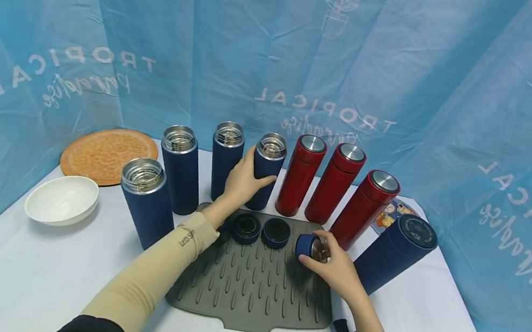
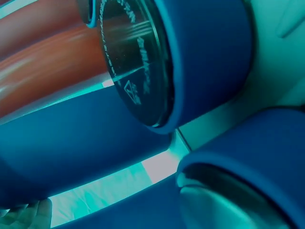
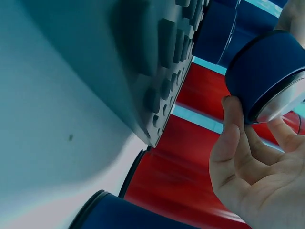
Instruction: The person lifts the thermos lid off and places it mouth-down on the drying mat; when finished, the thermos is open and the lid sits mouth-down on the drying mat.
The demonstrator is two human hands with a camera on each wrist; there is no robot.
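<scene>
White bowl [image 1: 61,200] — near orange mat [image 1: 108,155]

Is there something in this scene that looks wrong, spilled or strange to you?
One oddity: the lettering on the blue curtain reads backwards, although the sleeve print reads normally. I see no spill; the lid in the right hand shows no damage.

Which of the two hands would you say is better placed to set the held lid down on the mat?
Probably the right hand: it already pinches the blue lid over the mat, while the left hand grips an open blue bottle beyond the mat's far edge.
</scene>
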